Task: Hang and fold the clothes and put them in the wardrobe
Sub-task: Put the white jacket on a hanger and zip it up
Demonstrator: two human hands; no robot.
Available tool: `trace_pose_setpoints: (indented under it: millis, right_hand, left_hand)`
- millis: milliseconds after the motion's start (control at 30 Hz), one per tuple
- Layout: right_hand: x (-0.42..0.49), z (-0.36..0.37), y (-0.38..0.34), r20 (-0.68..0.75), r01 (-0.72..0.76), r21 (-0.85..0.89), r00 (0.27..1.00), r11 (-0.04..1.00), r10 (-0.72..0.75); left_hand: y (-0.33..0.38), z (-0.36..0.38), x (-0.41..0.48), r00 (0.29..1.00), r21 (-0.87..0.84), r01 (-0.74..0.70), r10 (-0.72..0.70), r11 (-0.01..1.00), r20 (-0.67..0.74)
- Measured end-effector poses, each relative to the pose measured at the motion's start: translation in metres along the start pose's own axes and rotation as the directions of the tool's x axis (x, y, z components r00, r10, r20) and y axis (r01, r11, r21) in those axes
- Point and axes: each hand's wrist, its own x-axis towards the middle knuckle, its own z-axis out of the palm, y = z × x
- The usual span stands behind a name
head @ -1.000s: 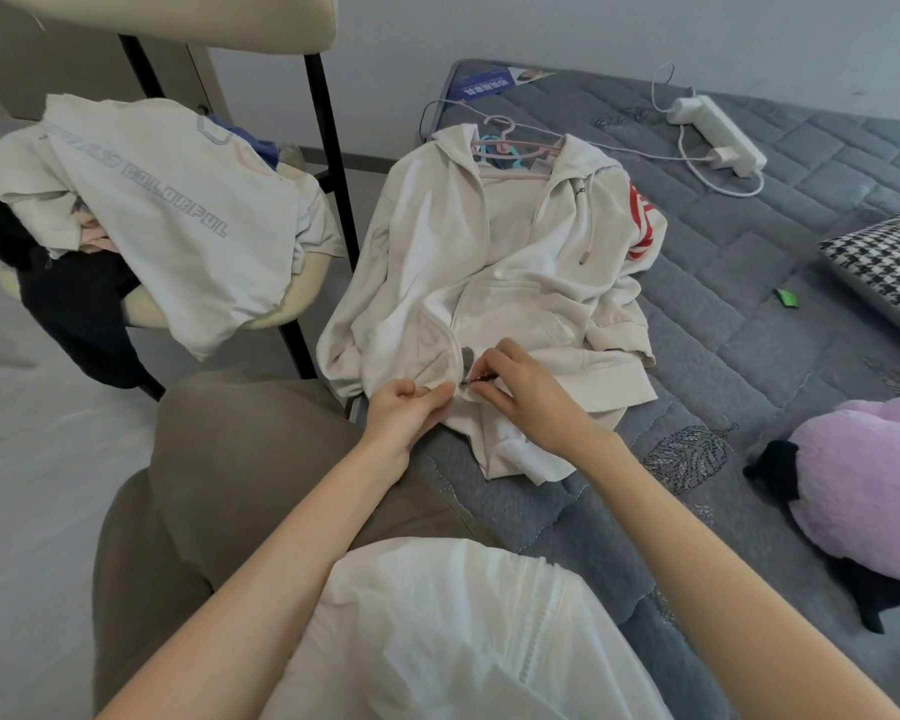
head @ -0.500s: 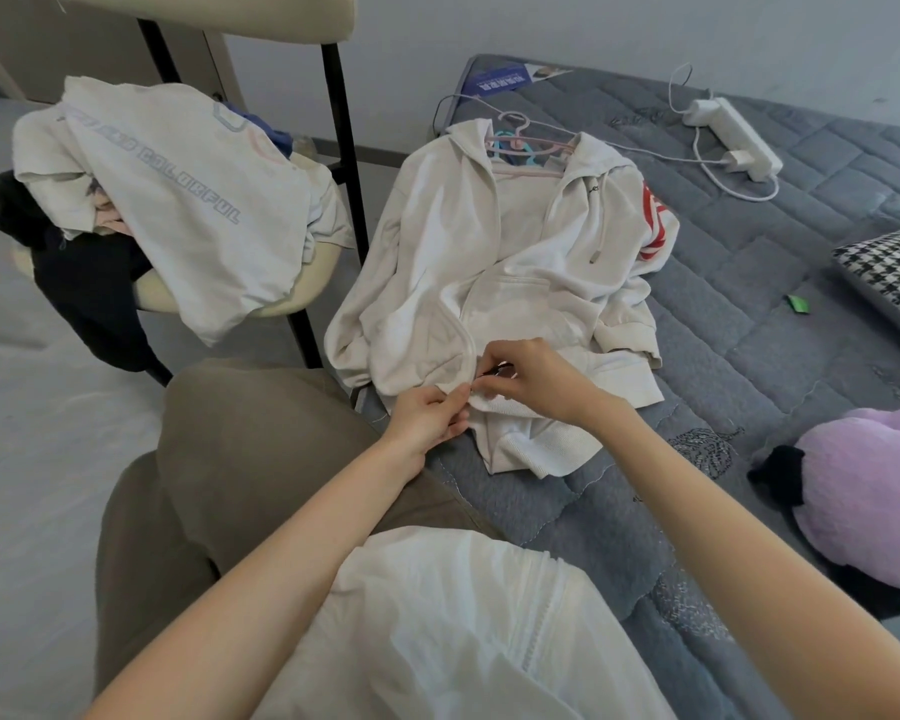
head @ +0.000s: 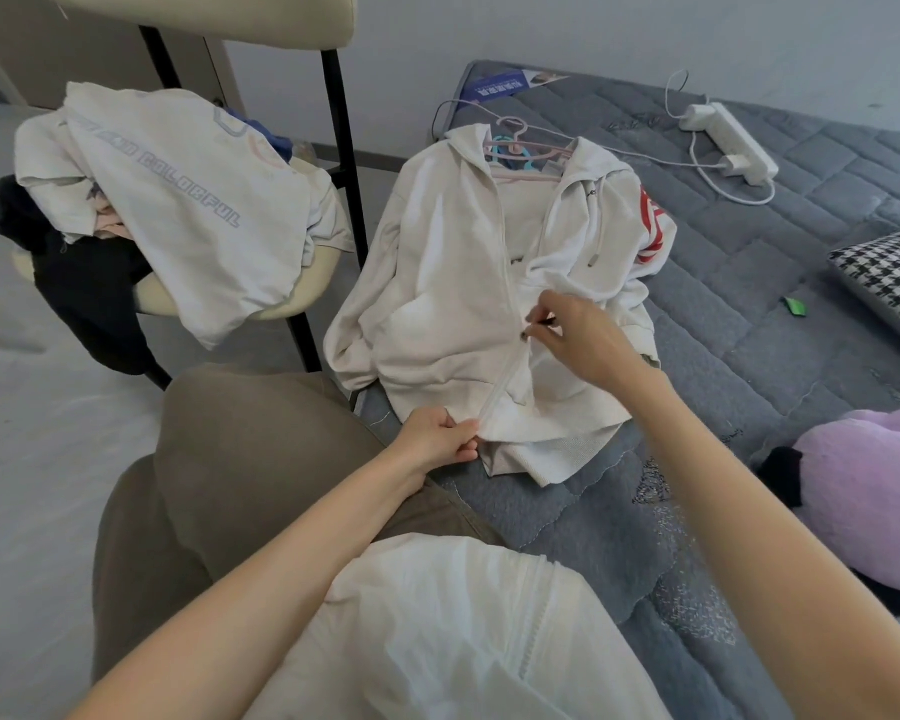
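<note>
While the left hand (head: 437, 440) pinches the hem at the foot of the zip, the right hand (head: 578, 339) pinches what looks like the zipper pull (head: 530, 331), partly hidden by that hand, about halfway up the white hoodie (head: 437, 283). The hoodie lies front-up on the grey bed (head: 749, 314), its neck on a pink hanger (head: 528, 161), with more clothes (head: 188, 200) heaped on the chair (head: 340, 148) beside it. If the left hand slackens, the loose front may bunch and jam the slider, and a hard tug could drag the shoulders off the hanger.
</note>
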Motion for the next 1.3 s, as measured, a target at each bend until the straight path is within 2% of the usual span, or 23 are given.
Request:
trace_pose_setpoints:
  millis: [133, 233, 333, 433, 567, 633, 667, 700, 733, 767, 800, 833, 867, 933, 1033, 1133, 1300]
  right_hand:
    - [0.010, -0.002, -0.005, 0.043, -0.012, 0.026, 0.999, 1.000, 0.011]
    - [0.016, -0.004, -0.005, 0.082, -0.053, 0.119, 0.996, 0.991, 0.043]
    - [0.015, -0.002, -0.005, 0.085, -0.046, 0.098, 0.996, 0.994, 0.038]
    - [0.016, 0.006, -0.006, -0.018, -0.028, -0.002, 0.999, 1.000, 0.028]
    - [0.028, 0.006, -0.002, -0.187, -0.081, -0.053, 0.980, 0.995, 0.070]
    - [0.034, 0.000, 0.003, -0.218, -0.109, 0.008, 0.970, 0.994, 0.109]
    - [0.036, -0.002, 0.005, -0.202, -0.111, 0.047, 0.972, 0.993, 0.119]
    - [0.038, -0.005, 0.007, -0.174, -0.111, 0.077, 0.977, 0.991, 0.123]
    - [0.039, -0.006, 0.008, -0.146, -0.112, 0.094, 0.981, 0.989, 0.125]
    - [0.040, -0.007, 0.009, -0.124, -0.112, 0.104, 0.984, 0.988, 0.125]
    - [0.041, -0.008, 0.010, -0.109, -0.115, 0.117, 0.986, 0.987, 0.127]
    - [0.041, -0.008, 0.011, -0.097, -0.119, 0.137, 0.986, 0.983, 0.133]
    - [0.042, -0.008, 0.011, -0.085, -0.129, 0.165, 0.986, 0.978, 0.144]
    - [0.044, -0.010, 0.012, -0.048, -0.151, 0.216, 0.985, 0.965, 0.165]
    - [0.048, -0.015, 0.014, 0.016, -0.155, 0.233, 0.988, 0.960, 0.155]
    - [0.055, -0.019, 0.016, 0.060, -0.147, 0.217, 0.989, 0.965, 0.138]
    - [0.064, -0.009, 0.023, -0.021, -0.108, 0.054, 0.994, 0.993, 0.110]
  left_hand:
    - [0.006, -0.004, 0.001, 0.993, -0.034, 0.084, -0.081, 0.996, 0.089]
    - [0.010, -0.007, 0.003, 0.980, -0.154, 0.139, -0.113, 0.978, 0.164]
    - [0.015, -0.005, 0.008, 0.989, -0.206, 0.123, -0.103, 0.971, 0.105]
    - [0.016, -0.002, 0.013, 0.996, -0.193, 0.082, -0.074, 0.978, 0.047]
    - [0.010, -0.004, 0.015, 0.999, -0.052, 0.052, -0.052, 0.997, 0.006]
    - [0.011, -0.009, 0.017, 0.997, 0.152, -0.033, 0.043, 0.988, -0.058]
    - [0.014, -0.011, 0.017, 0.993, 0.349, -0.078, 0.103, 0.934, -0.055]
    - [0.018, -0.013, 0.016, 0.989, 0.571, -0.107, 0.145, 0.814, -0.022]
    - [0.023, -0.014, 0.015, 0.984, 0.767, -0.117, 0.178, 0.631, 0.004]
    - [0.029, -0.014, 0.015, 0.969, 0.900, -0.109, 0.245, 0.421, 0.003]
    - [0.035, -0.014, 0.016, 0.937, 0.962, -0.101, 0.350, 0.255, 0.006]
    - [0.042, -0.013, 0.018, 0.887, 0.982, -0.104, 0.461, 0.160, 0.019]
    - [0.048, -0.010, 0.021, 0.841, 0.984, -0.125, 0.540, 0.127, 0.038]
    - [0.061, -0.003, 0.028, 0.802, 0.964, -0.209, 0.593, 0.166, 0.072]
    - [0.074, 0.014, 0.041, 0.827, 0.949, -0.256, 0.551, 0.184, 0.116]
    - [0.080, 0.027, 0.054, 0.840, 0.955, -0.276, 0.511, 0.110, 0.184]
    - [0.077, 0.030, 0.061, 0.882, 0.959, -0.282, 0.402, 0.036, 0.245]
